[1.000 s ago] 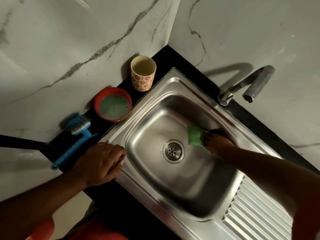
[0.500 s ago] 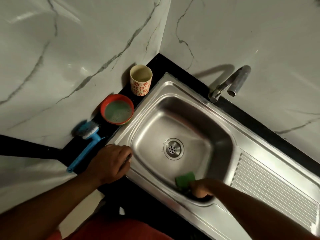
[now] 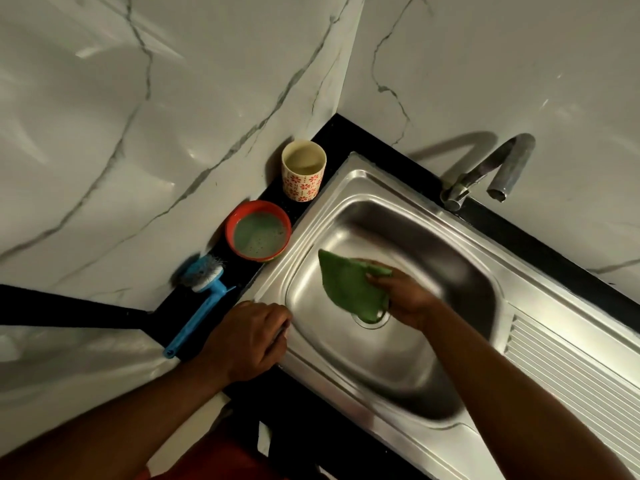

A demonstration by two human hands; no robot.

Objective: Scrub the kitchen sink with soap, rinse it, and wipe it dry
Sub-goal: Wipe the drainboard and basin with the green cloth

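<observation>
A stainless steel sink (image 3: 450,341) is set in a black counter, its basin in the middle of the view. My right hand (image 3: 401,299) holds a green scrub pad (image 3: 349,285) inside the basin, over the left part of the bottom and partly covering the drain (image 3: 375,322). My left hand (image 3: 247,337) rests on the sink's near-left rim with its fingers curled over the edge. A red bowl (image 3: 258,231) with greenish soapy liquid stands on the counter left of the sink.
A patterned cup (image 3: 304,171) stands in the back corner beside the bowl. A blue-handled brush (image 3: 201,299) lies on the counter left of my left hand. The tap (image 3: 491,171) juts from the back wall. A ribbed drainboard (image 3: 571,368) lies to the right.
My right hand swept the green pad from the basin's back wall to its near edge, then up to the left part of the bottom near the drain. My left hand stayed on the rim.
</observation>
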